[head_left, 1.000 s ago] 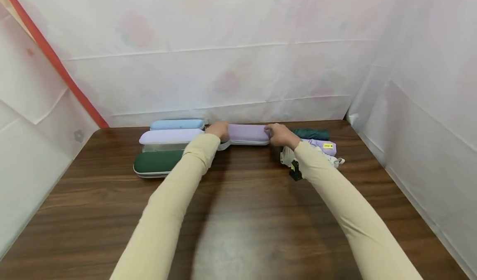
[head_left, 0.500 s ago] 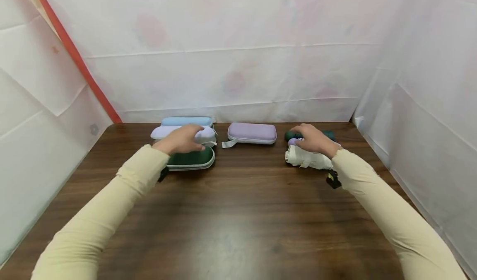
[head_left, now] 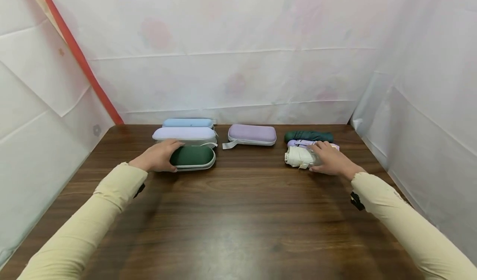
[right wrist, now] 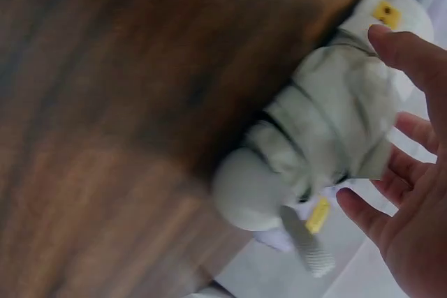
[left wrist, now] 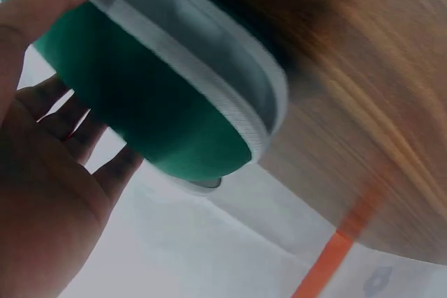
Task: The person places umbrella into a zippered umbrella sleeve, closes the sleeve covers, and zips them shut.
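My left hand (head_left: 158, 156) is at the left end of a dark green zip case (head_left: 194, 155) lying on the table. In the left wrist view the thumb lies along the pale zip edge of the green case (left wrist: 154, 102), and loosely spread fingers reach its far side. Over on the right, my right hand (head_left: 333, 160) spans the right part of a rolled white folding umbrella (head_left: 297, 156). The right wrist view has the thumb near one end of that umbrella (right wrist: 328, 113) and the other fingers spread along its far side.
Behind the green case lie a lavender case (head_left: 182, 133) and a light blue case (head_left: 188, 122). A purple case (head_left: 253, 133) with a grey loop lies in the middle. A purple umbrella (head_left: 298, 143) and a dark green umbrella (head_left: 308, 136) lie behind the white one.
Both hands have left the purple case, which stays in the middle. They moved apart and toward the front, left to the green case, right to the white umbrella.
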Demonstrator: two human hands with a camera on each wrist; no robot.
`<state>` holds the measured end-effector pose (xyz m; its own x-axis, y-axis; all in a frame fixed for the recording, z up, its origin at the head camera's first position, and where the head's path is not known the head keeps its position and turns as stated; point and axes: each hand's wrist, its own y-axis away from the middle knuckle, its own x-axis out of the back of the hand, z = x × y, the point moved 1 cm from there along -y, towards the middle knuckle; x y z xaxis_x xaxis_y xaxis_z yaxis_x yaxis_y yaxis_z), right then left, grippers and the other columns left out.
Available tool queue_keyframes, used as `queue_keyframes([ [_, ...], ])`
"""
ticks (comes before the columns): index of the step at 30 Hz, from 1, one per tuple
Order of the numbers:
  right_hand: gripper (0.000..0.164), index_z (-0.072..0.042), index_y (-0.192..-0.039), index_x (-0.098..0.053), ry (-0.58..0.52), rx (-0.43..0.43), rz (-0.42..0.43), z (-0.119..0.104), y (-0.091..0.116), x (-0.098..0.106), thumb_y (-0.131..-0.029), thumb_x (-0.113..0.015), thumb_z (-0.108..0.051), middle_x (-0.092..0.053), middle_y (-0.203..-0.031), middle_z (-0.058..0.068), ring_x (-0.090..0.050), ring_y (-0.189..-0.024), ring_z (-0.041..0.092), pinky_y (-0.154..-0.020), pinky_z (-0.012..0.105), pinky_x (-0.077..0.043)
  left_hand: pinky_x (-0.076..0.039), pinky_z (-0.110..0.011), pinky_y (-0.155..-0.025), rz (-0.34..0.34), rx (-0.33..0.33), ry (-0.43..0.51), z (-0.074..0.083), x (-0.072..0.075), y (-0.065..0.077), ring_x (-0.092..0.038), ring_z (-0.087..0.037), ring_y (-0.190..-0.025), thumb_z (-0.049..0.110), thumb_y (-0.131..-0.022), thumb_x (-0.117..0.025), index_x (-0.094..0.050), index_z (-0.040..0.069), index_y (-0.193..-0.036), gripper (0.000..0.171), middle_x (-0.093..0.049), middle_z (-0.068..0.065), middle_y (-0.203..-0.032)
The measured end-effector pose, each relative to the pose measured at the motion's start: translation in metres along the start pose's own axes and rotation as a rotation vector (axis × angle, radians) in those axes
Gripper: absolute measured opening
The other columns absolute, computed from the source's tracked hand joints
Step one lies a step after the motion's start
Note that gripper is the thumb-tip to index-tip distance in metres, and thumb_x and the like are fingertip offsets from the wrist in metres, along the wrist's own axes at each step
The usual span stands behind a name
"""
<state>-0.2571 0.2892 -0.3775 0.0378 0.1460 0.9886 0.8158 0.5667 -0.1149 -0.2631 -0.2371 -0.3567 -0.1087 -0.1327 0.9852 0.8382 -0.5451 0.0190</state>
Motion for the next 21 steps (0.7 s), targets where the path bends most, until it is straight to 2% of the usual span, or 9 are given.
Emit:
queue_keyframes([
  [6,0.07,0.006,-0.13,-0.049,0.006,-0.031,-0.006,0.008,0.0,-0.008,-0.075,-0.082,-0.02,-0.05,-0.117,0.026,-0.044,-0.105,0.042,-0.087,0.055,-0.038,-0.037,-0.056,-0.095,0.03,-0.031,-0.039,-0.004,-0.007,-0.001,-0.045,-0.041,-0.118,0.01,-0.069,-0.084,-0.044,-0.01,-0.132,0.077,-0.049,-0.027,-0.128],
  [11,0.069,0.006,-0.127,-0.052,0.042,-0.02,0.007,0.012,-0.003,-0.012,-0.072,-0.083,-0.022,-0.052,-0.112,0.023,-0.048,-0.1,0.04,-0.084,0.053,-0.041,-0.038,-0.056,-0.094,0.057,-0.052,-0.053,-0.003,-0.008,-0.001,-0.048,-0.041,-0.115,0.01,-0.069,-0.085,-0.048,-0.01,-0.129,0.074,-0.052,-0.026,-0.124],
  [16,0.065,0.005,-0.123,-0.055,0.056,0.004,0.031,0.013,-0.006,-0.013,-0.07,-0.082,-0.02,-0.055,-0.106,0.022,-0.054,-0.093,0.038,-0.08,0.051,-0.043,-0.037,-0.055,-0.095,0.04,-0.017,-0.026,-0.003,-0.005,0.0,-0.047,-0.041,-0.117,0.01,-0.072,-0.081,-0.047,-0.009,-0.132,0.071,-0.051,-0.026,-0.127],
  [21,0.063,0.006,-0.122,-0.055,0.074,0.014,0.044,0.011,-0.006,-0.013,-0.071,-0.081,-0.019,-0.055,-0.108,0.021,-0.055,-0.097,0.039,-0.084,0.052,-0.043,-0.038,-0.055,-0.095,0.022,0.011,0.019,0.0,-0.001,0.001,-0.047,-0.04,-0.117,0.009,-0.075,-0.077,-0.044,-0.008,-0.136,0.071,-0.049,-0.026,-0.131],
])
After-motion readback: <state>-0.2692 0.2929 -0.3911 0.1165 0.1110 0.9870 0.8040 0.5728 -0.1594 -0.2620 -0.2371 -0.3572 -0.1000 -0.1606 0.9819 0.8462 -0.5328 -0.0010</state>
